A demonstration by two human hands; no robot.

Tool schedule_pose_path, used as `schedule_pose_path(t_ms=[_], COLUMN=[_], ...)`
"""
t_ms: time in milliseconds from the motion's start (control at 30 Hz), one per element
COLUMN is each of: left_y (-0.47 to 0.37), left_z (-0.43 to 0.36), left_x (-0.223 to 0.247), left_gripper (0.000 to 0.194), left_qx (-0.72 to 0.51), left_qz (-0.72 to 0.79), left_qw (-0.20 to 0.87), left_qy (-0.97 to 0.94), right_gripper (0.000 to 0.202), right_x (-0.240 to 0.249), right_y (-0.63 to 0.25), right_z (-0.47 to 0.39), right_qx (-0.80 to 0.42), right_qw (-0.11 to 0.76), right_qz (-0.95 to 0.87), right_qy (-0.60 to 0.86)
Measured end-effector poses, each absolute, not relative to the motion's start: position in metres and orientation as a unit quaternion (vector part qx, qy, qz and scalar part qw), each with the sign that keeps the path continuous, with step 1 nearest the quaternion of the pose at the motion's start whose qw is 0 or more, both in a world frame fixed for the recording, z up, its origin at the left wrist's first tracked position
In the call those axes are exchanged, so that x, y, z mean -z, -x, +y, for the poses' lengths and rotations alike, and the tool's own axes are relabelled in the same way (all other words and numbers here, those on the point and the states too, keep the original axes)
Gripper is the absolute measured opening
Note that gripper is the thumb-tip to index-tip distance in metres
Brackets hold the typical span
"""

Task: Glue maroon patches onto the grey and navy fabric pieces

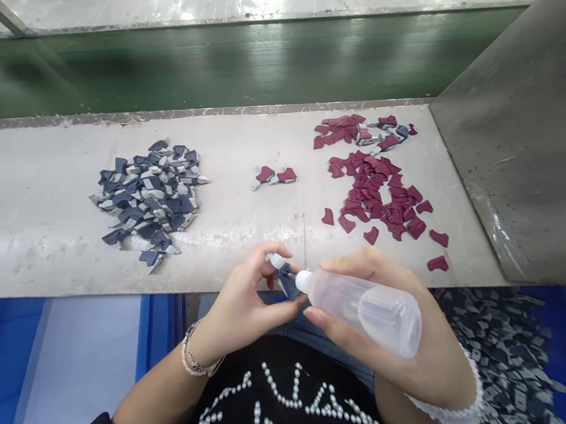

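Note:
Between its thumb and fingers, my left hand (244, 306) grips a small navy and grey plastic part (285, 277) at the table's near edge. My right hand (366, 271) is wrapped round a translucent squeeze bottle (363, 307) with a white cap. The bottle lies tilted, its nozzle pointing left at the navy face of the part; whether the tip touches cannot be made out. Beyond my hands lie two similar parts (284, 175) with maroon inserts fitted on top. A pile of navy and grey parts (152, 196) is to the left, and loose maroon pieces (372, 188) are spread to the right.
A few parts with maroon inserts (388, 140) sit at the back right. Behind the white tabletop (245, 228) runs a green conveyor belt (232, 66). A metal panel (526, 134) slants along the right. Below are blue bins, the right one holding many dark parts (499, 345).

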State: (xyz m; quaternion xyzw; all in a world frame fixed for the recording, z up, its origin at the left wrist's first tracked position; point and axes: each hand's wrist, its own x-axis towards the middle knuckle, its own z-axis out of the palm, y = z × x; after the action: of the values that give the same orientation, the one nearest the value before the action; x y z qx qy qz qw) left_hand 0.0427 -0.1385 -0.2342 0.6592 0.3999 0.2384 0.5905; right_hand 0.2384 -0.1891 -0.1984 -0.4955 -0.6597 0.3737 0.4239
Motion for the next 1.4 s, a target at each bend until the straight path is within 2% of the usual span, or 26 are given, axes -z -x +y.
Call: schedule_pose_path(t_ms=[533,1133,1400], left_y=[-0.0395,-0.0407,-0.0405], left_z=[-0.1388,-0.1378,-0.1385], left_x=[0.2321,0.2341,0.2335], left_gripper=[0.042,0.044,0.05], left_qx=[-0.235,-0.244,-0.246], left_qz=[0.395,0.385,0.392], left_qw=[0.588,0.602,0.593], left_qy=[-0.666,-0.655,-0.659], right_gripper=[0.025,0.035,0.027], right_x=[0.195,0.1968,0.1885], right_y=[-0.2376,-0.2367,-0.2386], right_z=[-0.1888,-0.1916,-0.1925], right_qx=[-0.366,-0.415,-0.382], right_qw=[0.424,0.431,0.394], right_qz=[-0.653,-0.635,-0.661], right_qy=[0.51,0.489,0.512])
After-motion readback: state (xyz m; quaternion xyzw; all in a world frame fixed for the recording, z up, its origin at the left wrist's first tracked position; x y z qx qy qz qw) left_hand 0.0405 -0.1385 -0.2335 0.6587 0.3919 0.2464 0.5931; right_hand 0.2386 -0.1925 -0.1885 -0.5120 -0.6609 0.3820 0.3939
